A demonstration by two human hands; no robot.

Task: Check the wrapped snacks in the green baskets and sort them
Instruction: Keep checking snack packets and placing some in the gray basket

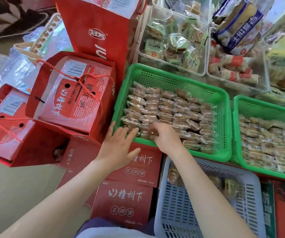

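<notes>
Two bare forearms reach from bottom edge over blue-grey basket point(207, 203) holding few wrapped items. Left hand point(119, 143) spread flat, fingers straight, fingertips on near rim of left green basket point(155, 74), holding nothing. Right hand point(164, 136) inside same basket, fingers curled among wrapped snacks point(172, 109); whether one is pinched, cannot tell. Second green basket point(267, 107) at right, also full. Two clear bins point(169, 66) behind. Three red gift bags point(97, 31) left; two red boxes point(123, 201) below.
</notes>
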